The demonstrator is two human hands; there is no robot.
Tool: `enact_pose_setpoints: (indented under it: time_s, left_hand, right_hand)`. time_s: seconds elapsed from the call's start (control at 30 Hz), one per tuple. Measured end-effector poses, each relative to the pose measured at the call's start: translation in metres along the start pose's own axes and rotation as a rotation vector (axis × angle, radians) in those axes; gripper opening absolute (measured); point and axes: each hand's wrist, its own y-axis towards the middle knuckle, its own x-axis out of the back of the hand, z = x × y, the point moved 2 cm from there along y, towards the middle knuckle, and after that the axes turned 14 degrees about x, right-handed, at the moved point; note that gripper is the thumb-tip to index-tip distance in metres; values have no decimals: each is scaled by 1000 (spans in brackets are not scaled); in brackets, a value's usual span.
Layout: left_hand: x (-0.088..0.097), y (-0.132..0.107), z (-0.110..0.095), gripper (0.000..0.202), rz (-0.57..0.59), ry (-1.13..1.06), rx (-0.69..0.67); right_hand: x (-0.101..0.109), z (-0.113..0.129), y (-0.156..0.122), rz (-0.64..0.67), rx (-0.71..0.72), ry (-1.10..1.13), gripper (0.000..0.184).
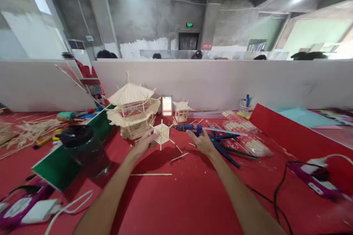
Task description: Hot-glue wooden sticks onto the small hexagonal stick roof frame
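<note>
My left hand [147, 141] pinches the left edge of a web-shaped frame of thin wooden sticks [161, 134], with spokes poking out past its hexagonal rings. In my right hand [202, 140] is a blue glue gun [190, 129], its nozzle pointing left toward the frame, a small gap between them. A long clear glue stick [226, 131] juts from the gun's back end. Behind my left hand stands a two-tiered pavilion model [131, 112] built of sticks. A smaller stick pavilion [182, 111] sits farther back, right of the frame.
Loose sticks [151, 174] lie on the red table [165, 205]. Right of the gun are dark blue cutters or pliers [224, 150] and bagged sticks [255, 143]. A dark-lidded bottle [85, 150] stands left by a green board [59, 169]. Power strips [314, 180] with cables lie at both sides.
</note>
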Motion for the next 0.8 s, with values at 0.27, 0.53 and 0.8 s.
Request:
enact_pose_setpoints:
  time_s: [0.27,0.53,0.8]
  left_hand:
    - [0,1,-3,42,2,-30,-11]
    - [0,-2,-5,39,18,-33,-33]
    - [-1,-6,-8,43,-22,-7,-42]
  right_hand:
    - [2,11,0,38,71,-13,40]
    - [13,11,-2,144,-80,124,51]
    - [17,16,-3,273,-29,62,48]
